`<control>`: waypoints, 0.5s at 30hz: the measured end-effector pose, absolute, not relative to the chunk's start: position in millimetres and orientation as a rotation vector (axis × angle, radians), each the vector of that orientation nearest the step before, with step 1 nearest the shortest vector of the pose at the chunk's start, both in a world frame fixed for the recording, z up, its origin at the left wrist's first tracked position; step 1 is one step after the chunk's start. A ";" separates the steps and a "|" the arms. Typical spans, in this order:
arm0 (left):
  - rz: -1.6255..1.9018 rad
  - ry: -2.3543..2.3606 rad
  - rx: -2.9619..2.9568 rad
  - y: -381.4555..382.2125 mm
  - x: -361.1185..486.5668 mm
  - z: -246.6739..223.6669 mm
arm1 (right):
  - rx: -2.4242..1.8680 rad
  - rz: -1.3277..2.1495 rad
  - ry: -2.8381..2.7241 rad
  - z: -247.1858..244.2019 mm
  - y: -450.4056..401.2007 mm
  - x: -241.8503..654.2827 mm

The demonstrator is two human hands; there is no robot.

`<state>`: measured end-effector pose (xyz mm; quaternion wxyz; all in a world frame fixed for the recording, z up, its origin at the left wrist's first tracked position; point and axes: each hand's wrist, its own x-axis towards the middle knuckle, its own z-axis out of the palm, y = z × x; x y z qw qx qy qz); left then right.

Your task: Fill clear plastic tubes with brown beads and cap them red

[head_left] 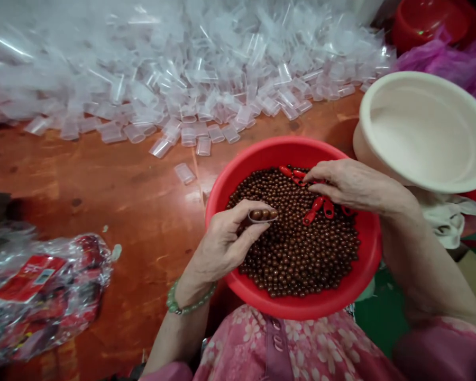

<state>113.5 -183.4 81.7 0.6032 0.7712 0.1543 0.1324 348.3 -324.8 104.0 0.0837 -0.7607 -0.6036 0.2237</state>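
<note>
Apart, left hand (pixel 222 246) pinches a clear tube (pixel 263 216), right hand (pixel 353 185) touches red clips (pixel 316 208); bag label (pixel 29 278) illegible.

Small brown beads (pixel 297 254) fill a red plastic basin (pixel 301 151), red plastic clasps (pixel 317 207) lying on top; a small clear plastic tube (pixel 263 215) holds a few beads.

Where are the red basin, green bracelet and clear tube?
Red basin (pixel 372 243), head view, rim.
Green bracelet (pixel 190 299), head view, beads.
Clear tube (pixel 184 173), head view, middle.
</note>
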 end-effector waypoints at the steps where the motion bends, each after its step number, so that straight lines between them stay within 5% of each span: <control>1: 0.300 0.359 1.771 -183.7 114.1 81.6 | -2.268 0.701 -1.852 100.5 -331.3 348.7; 15: 0.292 0.367 1.479 -186.0 115.7 76.8 | -2.294 0.677 -2.128 60.2 -349.9 324.9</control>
